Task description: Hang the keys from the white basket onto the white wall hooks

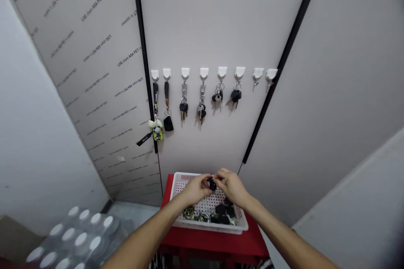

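Observation:
Above a white plastic basket (214, 228), my left hand (196, 188) and my right hand (232, 185) come together around a bunch of black keys (211, 183). The left fingers pinch the keys from the left side. My right fingertips are pressed together at their upper right, where a ring may be, though it is too small to make out. Inside the basket, more black keys (224, 209) lie at the right, and several gold and silver metal rings (188, 212) lie toward the front left.
A red stool (202, 241) bears the basket. Several white hooks (204, 73) line the wall panel; most carry key bunches (201, 111), while the two rightmost hooks (258, 74) carry none. Capped water bottles (81, 239) stand at lower left. Black strips (284, 59) edge the panel.

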`<state>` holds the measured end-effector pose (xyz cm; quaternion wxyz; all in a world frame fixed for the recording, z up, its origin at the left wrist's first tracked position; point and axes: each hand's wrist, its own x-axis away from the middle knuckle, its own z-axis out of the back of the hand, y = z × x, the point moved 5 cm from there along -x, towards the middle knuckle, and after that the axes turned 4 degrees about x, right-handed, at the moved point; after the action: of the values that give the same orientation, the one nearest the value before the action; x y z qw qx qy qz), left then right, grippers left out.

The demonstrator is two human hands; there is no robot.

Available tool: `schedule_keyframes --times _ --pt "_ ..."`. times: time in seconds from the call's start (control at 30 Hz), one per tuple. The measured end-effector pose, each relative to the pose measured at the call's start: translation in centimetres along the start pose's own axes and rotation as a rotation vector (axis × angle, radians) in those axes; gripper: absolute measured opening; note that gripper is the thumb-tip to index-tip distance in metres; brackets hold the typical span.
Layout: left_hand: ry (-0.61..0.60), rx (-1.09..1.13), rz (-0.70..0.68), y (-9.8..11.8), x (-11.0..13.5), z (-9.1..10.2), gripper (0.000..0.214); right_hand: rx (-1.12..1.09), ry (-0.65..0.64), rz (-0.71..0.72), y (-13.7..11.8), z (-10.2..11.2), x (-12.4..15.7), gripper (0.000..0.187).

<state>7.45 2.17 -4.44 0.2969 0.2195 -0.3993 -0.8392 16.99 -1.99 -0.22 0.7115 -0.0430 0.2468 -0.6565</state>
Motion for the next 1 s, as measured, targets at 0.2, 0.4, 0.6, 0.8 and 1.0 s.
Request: schedule_keyframes --times 0.2,0.4,0.6,0.8,1.0 --pt "0.174 -0.008 -0.158 3.1 -0.8 2.3 0.039 -0.374 -0.048 -0.122 0.3 2.3 -0.8 0.017" --pt "0.344 0.111 -0.054 4.0 -2.2 3.5 0.012 -0.344 0.062 -0.177 1.2 4.9 -1.2 0.019" --pt "0.376 0.157 -0.179 6.4 -2.8 3.9 0.009 -0.350 0.136 -0.195 2.0 7.7 -1.1 0.019" --pt "0.238 0.163 -0.244 11.2 -5.3 3.7 0.033 -0.381 0.300 -0.222 2.6 13.8 -3.1 0.018" --pt "0.293 -0.019 -0.366 18.1 -9.1 5.8 0.037 -0.472 0.545 -0.276 2.8 21.3 -6.6 0.010"
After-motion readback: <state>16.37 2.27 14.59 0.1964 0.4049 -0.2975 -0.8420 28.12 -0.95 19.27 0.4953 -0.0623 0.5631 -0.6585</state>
